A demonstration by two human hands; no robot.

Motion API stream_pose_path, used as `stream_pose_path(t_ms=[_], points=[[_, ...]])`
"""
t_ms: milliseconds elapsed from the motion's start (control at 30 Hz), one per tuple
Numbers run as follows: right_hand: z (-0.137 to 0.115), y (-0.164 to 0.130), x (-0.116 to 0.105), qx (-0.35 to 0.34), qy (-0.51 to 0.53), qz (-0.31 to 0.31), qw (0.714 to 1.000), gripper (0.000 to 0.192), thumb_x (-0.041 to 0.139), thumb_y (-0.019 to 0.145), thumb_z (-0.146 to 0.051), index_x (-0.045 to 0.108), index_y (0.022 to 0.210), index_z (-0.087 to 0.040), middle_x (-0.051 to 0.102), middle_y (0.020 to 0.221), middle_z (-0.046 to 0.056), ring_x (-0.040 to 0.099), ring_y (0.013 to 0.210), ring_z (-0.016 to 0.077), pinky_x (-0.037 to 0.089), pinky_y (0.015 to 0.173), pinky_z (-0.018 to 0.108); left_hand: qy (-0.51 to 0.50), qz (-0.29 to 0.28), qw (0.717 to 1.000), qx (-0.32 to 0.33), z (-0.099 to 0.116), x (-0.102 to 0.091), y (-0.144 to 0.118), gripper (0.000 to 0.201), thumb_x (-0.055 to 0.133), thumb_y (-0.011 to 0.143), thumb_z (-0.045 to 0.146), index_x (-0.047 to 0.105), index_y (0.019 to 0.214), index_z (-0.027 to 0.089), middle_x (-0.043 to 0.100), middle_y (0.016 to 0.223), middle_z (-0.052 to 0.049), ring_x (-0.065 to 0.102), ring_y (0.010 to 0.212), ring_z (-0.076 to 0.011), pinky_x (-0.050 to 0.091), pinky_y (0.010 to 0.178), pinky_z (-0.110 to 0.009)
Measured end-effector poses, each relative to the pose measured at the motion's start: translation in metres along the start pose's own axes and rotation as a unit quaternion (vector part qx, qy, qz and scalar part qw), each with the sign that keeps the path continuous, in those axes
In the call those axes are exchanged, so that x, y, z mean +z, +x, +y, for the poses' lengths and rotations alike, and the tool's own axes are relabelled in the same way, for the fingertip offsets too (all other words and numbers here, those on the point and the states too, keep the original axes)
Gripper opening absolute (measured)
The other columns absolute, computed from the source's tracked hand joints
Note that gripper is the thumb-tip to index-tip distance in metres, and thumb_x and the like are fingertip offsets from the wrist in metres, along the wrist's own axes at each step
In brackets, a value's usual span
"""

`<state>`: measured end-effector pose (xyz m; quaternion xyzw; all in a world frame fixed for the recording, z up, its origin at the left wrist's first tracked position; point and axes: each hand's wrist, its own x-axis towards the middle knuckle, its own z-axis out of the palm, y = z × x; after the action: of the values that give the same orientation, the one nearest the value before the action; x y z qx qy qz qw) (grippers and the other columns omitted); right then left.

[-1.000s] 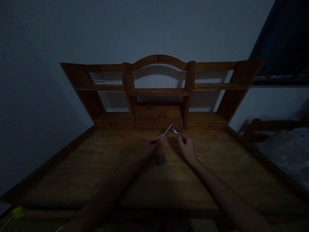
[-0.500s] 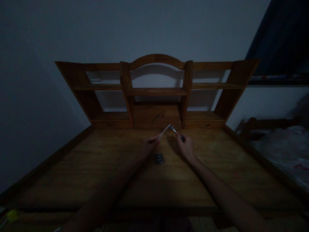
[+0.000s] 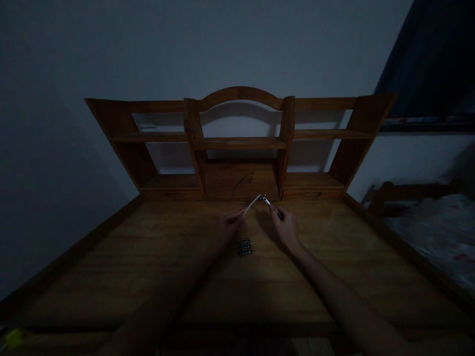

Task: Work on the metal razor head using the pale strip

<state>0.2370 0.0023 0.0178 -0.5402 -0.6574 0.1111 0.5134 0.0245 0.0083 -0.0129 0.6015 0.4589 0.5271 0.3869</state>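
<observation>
My left hand (image 3: 230, 225) is closed on a thin, pale, slightly curved strip (image 3: 252, 203), whose free end points up and to the right. My right hand (image 3: 285, 223) grips a razor-shaped tool (image 3: 266, 200) with a silver neck and a dark handle. The tool's small head is at the tip of the strip; whether they touch is too small and dark to tell. Below and between my hands, a small black block (image 3: 244, 247) in three rows with light marks lies on the wooden desk (image 3: 178, 247).
A wooden shelf unit (image 3: 241, 143) stands along the back of the desk against the wall. Raised edges run down both sides of the desk. At the right is a pale plastic-like heap (image 3: 441, 227); a yellow object (image 3: 15, 337) shows at the lower left.
The view has tilted up slightly, so everything sits a little lower. Both hands keep their holds, with the strip's tip and the tool's head still close together.
</observation>
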Motion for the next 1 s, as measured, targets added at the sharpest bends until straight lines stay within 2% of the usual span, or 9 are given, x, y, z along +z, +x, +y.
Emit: stream_pose_path(t_ms=[100,267,400,500,600,733,900,1000], points=[[0.0005,0.0009,0.0001,0.008,0.002,-0.001,1.000,0.049,0.042,0.093,-0.052,0.054,0.062,-0.017,0.049,0.056,-0.002,0.043,0.052,0.0117,0.025,0.052,0.024,0.009,0.027,1.000,0.011,0.0008,-0.0003,-0.0013,0.051,0.065,0.082,0.048,0.063,0.126,0.022,0.073,0.101,-0.005,0.064,0.086,-0.0184,0.049,0.078,-0.030],[0.0040,0.0011,0.0022,0.013,-0.001,-0.010,1.000,0.049,0.044,0.092,-0.054,0.052,0.060,-0.017,0.048,0.054,-0.002,0.043,0.052,0.0118,0.025,0.052,0.024,0.014,-0.011,1.000,0.021,0.0054,0.0011,-0.0036,0.048,0.063,0.084,0.047,0.064,0.125,0.022,0.073,0.099,-0.004,0.063,0.088,-0.0193,0.048,0.080,-0.031],[0.0033,-0.0002,0.0027,-0.002,0.007,-0.017,1.000,0.048,0.043,0.093,-0.053,0.055,0.064,-0.017,0.049,0.056,-0.002,0.044,0.053,0.0120,0.026,0.053,0.024,0.018,0.009,1.000,0.004,0.0063,0.0003,-0.0030,0.045,0.065,0.082,0.045,0.068,0.120,0.020,0.072,0.103,-0.007,0.064,0.093,-0.0214,0.048,0.084,-0.032],[0.0020,-0.0003,0.0020,0.005,-0.002,-0.014,1.000,0.048,0.043,0.093,-0.053,0.058,0.066,-0.017,0.050,0.056,-0.001,0.044,0.054,0.0119,0.026,0.053,0.024,0.020,0.027,0.999,0.011,0.0068,-0.0013,-0.0036,0.048,0.062,0.084,0.046,0.064,0.125,0.021,0.072,0.100,-0.007,0.063,0.089,-0.0197,0.049,0.081,-0.031],[0.0018,0.0004,0.0009,0.015,-0.010,-0.010,1.000,0.049,0.043,0.093,-0.053,0.058,0.064,-0.016,0.050,0.056,-0.001,0.044,0.053,0.0117,0.026,0.053,0.024,0.033,0.019,0.999,0.031,0.0065,-0.0012,-0.0043,0.049,0.060,0.086,0.048,0.061,0.128,0.023,0.071,0.092,-0.004,0.062,0.082,-0.0170,0.048,0.077,-0.029],[0.0017,0.0008,0.0001,0.005,-0.009,-0.018,1.000,0.048,0.043,0.093,-0.051,0.057,0.064,-0.016,0.050,0.056,-0.001,0.045,0.053,0.0117,0.025,0.053,0.024,0.045,0.013,0.999,0.016,0.0030,0.0003,-0.0031,0.048,0.062,0.083,0.050,0.066,0.122,0.022,0.072,0.087,-0.003,0.062,0.078,-0.0165,0.048,0.073,-0.027],[0.0021,0.0009,0.0014,0.010,-0.005,-0.011,1.000,0.048,0.043,0.093,-0.051,0.059,0.065,-0.016,0.050,0.056,-0.001,0.046,0.053,0.0118,0.026,0.052,0.024,0.031,0.040,0.998,0.027,0.0049,-0.0006,-0.0035,0.048,0.059,0.085,0.050,0.064,0.125,0.023,0.072,0.099,-0.003,0.063,0.089,-0.0178,0.048,0.080,-0.028],[0.0037,0.0008,0.0021,0.009,-0.010,-0.010,1.000,0.047,0.043,0.093,-0.051,0.060,0.067,-0.016,0.050,0.056,-0.001,0.046,0.053,0.0121,0.026,0.053,0.024,0.035,0.018,0.999,0.031,0.0081,-0.0002,-0.0041,0.048,0.058,0.086,0.049,0.063,0.127,0.024,0.072,0.104,-0.004,0.063,0.090,-0.0181,0.048,0.081,-0.029]])
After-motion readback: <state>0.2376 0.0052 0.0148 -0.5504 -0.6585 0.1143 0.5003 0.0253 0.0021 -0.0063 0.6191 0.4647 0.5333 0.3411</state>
